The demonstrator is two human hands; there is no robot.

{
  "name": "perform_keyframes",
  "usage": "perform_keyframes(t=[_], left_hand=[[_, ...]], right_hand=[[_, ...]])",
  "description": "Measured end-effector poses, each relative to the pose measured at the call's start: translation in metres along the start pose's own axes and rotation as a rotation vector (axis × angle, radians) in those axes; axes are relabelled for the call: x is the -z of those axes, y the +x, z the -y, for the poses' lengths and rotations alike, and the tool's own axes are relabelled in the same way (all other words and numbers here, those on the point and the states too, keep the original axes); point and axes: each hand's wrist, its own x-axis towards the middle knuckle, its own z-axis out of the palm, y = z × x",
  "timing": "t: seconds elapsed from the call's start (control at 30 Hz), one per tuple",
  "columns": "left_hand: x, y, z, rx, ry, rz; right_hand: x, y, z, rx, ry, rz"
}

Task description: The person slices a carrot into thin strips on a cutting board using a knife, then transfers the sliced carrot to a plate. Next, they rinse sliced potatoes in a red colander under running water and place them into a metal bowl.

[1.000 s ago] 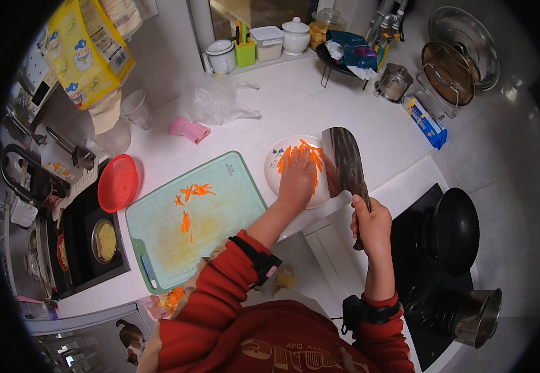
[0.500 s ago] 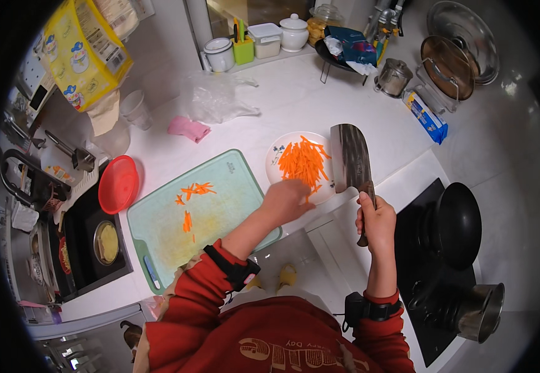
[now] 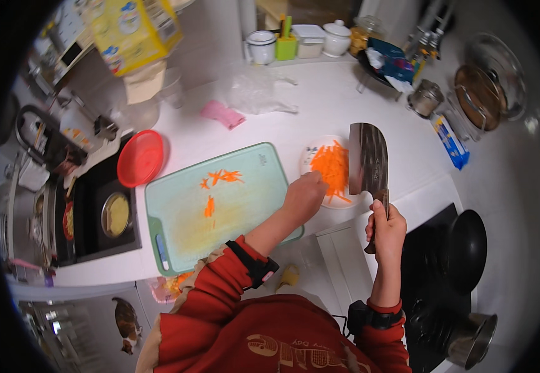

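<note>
My right hand (image 3: 386,231) grips the dark handle of a broad-bladed cleaver (image 3: 369,158). Its blade points away from me and overlaps the right side of a white plate (image 3: 308,153). A pile of carrot strips (image 3: 330,163) covers most of that plate. Over the plate's near left edge is my left hand (image 3: 306,194), its fingers curled against the pile; whatever they may hold is hidden. Left of it lies a pale green cutting board (image 3: 245,208), where a few carrot strips (image 3: 223,177) are scattered.
A red bowl (image 3: 141,158) stands beyond the board, near the sink (image 3: 86,193). A pink cloth (image 3: 222,115) and a clear plastic bag (image 3: 260,90) lie farther back. On the right are a black wok (image 3: 467,252) and steel pot (image 3: 472,340). A cat (image 3: 127,323) is on the floor.
The view has shifted, so the counter appears farther right. My left hand has drawn toward the plate's left edge, fingers more curled. The cleaver blade now overlaps the plate more.
</note>
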Motion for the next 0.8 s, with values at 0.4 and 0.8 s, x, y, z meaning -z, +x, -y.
perform_keyframes(t=[0.4,0.8], left_hand=[[0.125,-0.1,0.122,0.41,0.278,-0.079],[0.138,-0.145,0.101,0.349,-0.263,-0.297]], right_hand=[[-0.134,-0.012,-0.028,0.621,-0.656,0.321],[-0.168,-0.021,-0.023,0.895,-0.905,0.46]])
